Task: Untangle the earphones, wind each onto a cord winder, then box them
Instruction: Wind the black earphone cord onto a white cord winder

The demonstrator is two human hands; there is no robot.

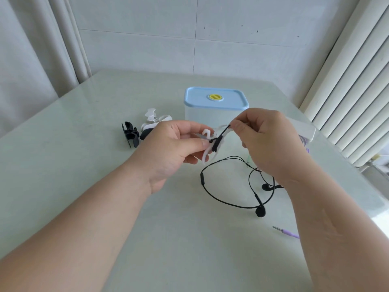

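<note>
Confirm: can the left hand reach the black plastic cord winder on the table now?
Probably yes: the black plastic cord winder lies uncovered just left of the left hand. But that hand grips a white plastic cord winder, so it must free up first.

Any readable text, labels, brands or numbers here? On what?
No text is readable.
Yellow disc on the blue box lid: dark marks, too blurred to read.
White cord winder, black earphones: no print visible.
</note>
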